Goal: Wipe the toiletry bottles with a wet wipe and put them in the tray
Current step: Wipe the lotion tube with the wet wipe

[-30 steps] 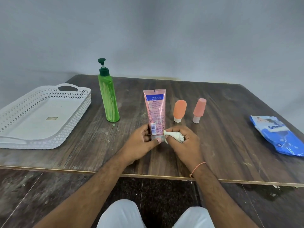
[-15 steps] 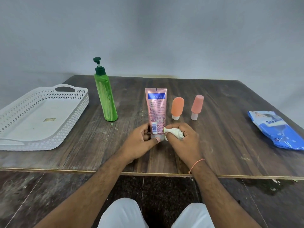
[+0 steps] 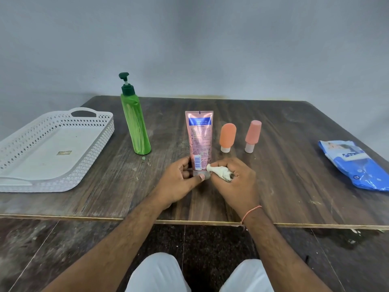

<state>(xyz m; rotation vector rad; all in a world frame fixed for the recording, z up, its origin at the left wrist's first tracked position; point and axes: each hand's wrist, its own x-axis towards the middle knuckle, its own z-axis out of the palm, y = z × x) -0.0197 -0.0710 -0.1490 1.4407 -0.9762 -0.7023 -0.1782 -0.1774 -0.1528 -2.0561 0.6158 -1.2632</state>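
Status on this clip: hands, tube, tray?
Left hand grips pink tube at its cap. Right hand holds wet wipe against it. Tray holds no bottles. Nothing blocking.

1 head-worn wide-angle view looks forward and down from above the near edge of the surface (image 3: 294,186), facing the far edge and the wall (image 3: 210,49) behind. It sits close: the forearms enter from the bottom, and the person's knees show below the near edge.

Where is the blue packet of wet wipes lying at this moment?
In the head view, the blue packet of wipes lies flat at the table's far right edge, beyond the pink small bottle, apart from both hands.
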